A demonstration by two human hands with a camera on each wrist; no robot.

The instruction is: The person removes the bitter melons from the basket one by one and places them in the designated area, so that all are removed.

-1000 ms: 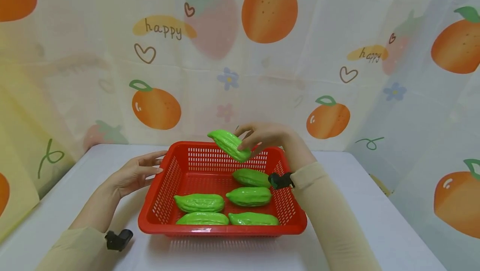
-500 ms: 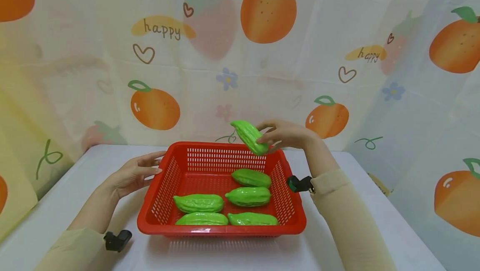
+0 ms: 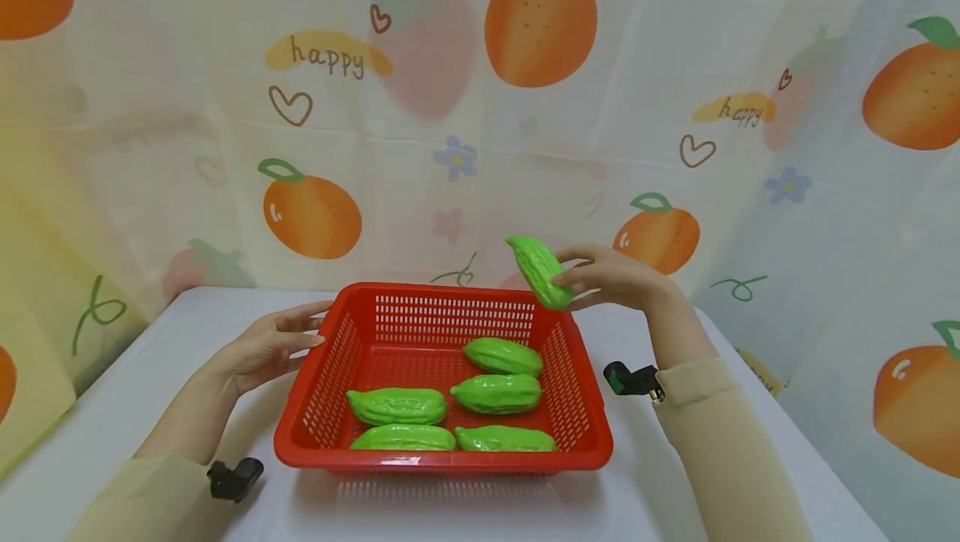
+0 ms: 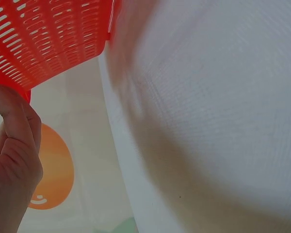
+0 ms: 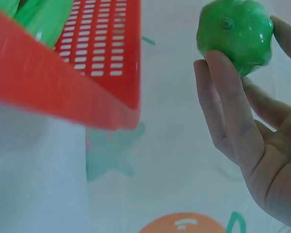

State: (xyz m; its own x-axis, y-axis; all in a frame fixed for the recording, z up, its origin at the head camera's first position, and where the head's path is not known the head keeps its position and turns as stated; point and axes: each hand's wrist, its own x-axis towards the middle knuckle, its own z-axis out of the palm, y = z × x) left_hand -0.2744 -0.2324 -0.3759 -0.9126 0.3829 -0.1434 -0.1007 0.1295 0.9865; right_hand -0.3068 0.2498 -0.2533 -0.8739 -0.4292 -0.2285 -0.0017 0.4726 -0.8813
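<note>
My right hand (image 3: 611, 277) pinches a glossy green bitter melon (image 3: 542, 273) between thumb and fingers, above the back right corner of the red plastic basket (image 3: 442, 459). Tilted, the melon has its pointed tip up and to the left. Its blunt end (image 5: 233, 34) faces the camera in the right wrist view, with fingertips on both sides. My left hand (image 3: 262, 350) rests against the basket's left rim with loosely bent fingers, partly hidden past the rim. Inside the basket lie several more bitter melons (image 3: 497, 393), at the front and along the right.
The basket stands on a table with a white cloth (image 3: 442, 517). Behind hangs a pale curtain (image 3: 615, 42) printed with oranges and strawberries. A black wrist camera (image 3: 236, 479) sits at the left sleeve, another camera (image 3: 630, 378) at the right.
My right hand has carried the bitter melon right, from over the middle of the basket to its back right corner, tilting it steeper. The left hand has stayed at the rim.
</note>
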